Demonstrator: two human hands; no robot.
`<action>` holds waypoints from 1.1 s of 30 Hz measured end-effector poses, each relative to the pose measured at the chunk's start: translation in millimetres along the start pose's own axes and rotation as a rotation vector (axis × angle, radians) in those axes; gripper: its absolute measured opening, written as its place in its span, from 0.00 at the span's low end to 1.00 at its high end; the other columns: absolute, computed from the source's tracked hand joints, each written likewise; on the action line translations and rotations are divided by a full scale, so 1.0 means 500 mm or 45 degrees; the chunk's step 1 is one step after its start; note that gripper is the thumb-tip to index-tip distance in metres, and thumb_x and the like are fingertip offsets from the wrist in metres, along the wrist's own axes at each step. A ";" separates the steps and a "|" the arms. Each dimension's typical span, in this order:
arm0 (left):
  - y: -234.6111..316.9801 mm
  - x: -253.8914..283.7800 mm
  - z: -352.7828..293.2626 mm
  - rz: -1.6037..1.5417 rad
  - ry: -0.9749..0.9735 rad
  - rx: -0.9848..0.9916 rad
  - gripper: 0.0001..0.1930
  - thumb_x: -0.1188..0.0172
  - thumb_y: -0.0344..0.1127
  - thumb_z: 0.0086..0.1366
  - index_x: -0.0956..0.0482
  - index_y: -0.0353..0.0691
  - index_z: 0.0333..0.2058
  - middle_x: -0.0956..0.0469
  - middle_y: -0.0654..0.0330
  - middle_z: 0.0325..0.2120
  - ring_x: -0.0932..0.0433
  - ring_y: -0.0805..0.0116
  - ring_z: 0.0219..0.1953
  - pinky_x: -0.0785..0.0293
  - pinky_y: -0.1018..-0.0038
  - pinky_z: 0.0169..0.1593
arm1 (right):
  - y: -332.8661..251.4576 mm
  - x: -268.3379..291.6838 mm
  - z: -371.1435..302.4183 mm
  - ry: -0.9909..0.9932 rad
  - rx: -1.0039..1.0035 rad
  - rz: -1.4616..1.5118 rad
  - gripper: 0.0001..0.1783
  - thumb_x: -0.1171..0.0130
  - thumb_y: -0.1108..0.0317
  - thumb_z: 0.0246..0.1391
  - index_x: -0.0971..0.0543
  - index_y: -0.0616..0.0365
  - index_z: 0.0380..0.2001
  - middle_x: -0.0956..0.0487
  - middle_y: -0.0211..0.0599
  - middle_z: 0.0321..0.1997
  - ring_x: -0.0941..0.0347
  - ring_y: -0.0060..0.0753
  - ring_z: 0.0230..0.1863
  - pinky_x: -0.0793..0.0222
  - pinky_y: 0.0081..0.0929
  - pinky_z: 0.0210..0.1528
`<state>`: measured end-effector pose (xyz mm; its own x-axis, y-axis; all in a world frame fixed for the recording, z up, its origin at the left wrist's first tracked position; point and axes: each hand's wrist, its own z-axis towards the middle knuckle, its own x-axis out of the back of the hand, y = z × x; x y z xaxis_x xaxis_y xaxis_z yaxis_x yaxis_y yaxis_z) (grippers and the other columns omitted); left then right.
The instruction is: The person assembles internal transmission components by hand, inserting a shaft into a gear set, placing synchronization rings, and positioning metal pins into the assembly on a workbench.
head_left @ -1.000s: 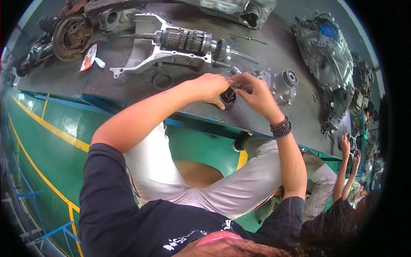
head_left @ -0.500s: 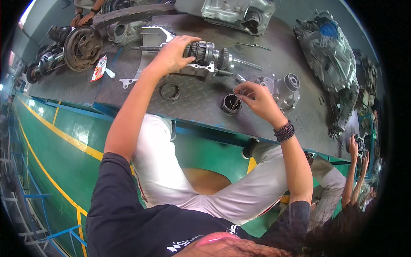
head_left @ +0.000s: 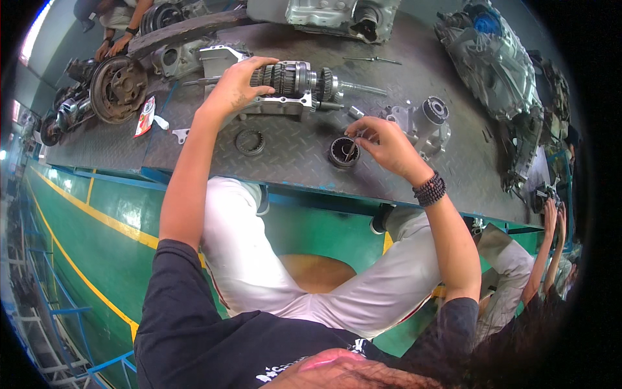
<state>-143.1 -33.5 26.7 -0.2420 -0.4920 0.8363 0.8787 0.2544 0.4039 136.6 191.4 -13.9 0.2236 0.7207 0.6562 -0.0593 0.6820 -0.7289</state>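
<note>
My left hand (head_left: 237, 88) curves around the left end of a gear shaft (head_left: 301, 79), thumb on the near side and fingers over the top. That shaft lies in an open, silver gearbox housing (head_left: 275, 109). With thumb and fingertips pinched together, my right hand (head_left: 383, 144) holds a thin metal piece (head_left: 351, 153) whose lower end is inside a dark toothed sleeve (head_left: 332, 159) on the bench. Its exact shape is too small to tell. A separate toothed ring (head_left: 241, 144) lies flat to the left of the sleeve.
A small metal cylinder (head_left: 356, 113) and a silver casing (head_left: 432, 120) lie beyond my right hand. Larger gearbox casings (head_left: 489, 65) stand at the right and back. A rusty brake drum (head_left: 117, 89) sits at the left, near a red-and-white packet (head_left: 145, 118). Other people's hands (head_left: 115, 47) work at far left and right.
The view has shifted slightly, so the bench things sit a little further left. Both hands keep their places at the gear shaft and over the toothed sleeve.
</note>
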 end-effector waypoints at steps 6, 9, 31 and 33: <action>0.001 0.012 0.005 -0.115 -0.057 0.106 0.36 0.24 0.35 0.57 0.26 0.49 0.65 0.19 0.53 0.58 0.21 0.55 0.58 0.27 0.63 0.63 | 0.008 0.000 -0.008 0.040 -0.002 0.047 0.12 0.37 0.78 0.56 0.17 0.62 0.45 0.14 0.43 0.43 0.18 0.40 0.39 0.22 0.34 0.46; -0.037 0.035 -0.014 0.001 -0.023 0.155 0.35 0.24 0.35 0.56 0.25 0.47 0.63 0.19 0.55 0.57 0.22 0.53 0.60 0.27 0.61 0.63 | 0.001 -0.005 -0.001 0.045 0.014 0.047 0.12 0.37 0.78 0.56 0.17 0.62 0.45 0.14 0.43 0.43 0.18 0.40 0.39 0.22 0.34 0.46; -0.054 0.035 -0.031 0.269 0.071 -0.033 0.37 0.27 0.43 0.59 0.30 0.63 0.68 0.16 0.64 0.53 0.21 0.56 0.56 0.35 0.59 0.68 | 0.001 -0.007 0.001 0.020 0.029 0.012 0.11 0.37 0.77 0.57 0.16 0.60 0.43 0.15 0.45 0.43 0.18 0.46 0.42 0.22 0.37 0.47; -0.050 0.035 -0.032 0.301 0.048 -0.020 0.37 0.27 0.42 0.59 0.29 0.60 0.68 0.17 0.63 0.54 0.22 0.54 0.57 0.33 0.58 0.67 | 0.004 -0.007 0.000 0.017 0.023 0.012 0.11 0.37 0.77 0.57 0.17 0.60 0.43 0.15 0.45 0.43 0.18 0.45 0.42 0.22 0.37 0.47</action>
<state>-162.6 -61.8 25.2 -0.0133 -0.4511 0.8924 0.9156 0.3531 0.1922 135.7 190.3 -17.8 0.2362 0.7254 0.6465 -0.0791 0.6774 -0.7313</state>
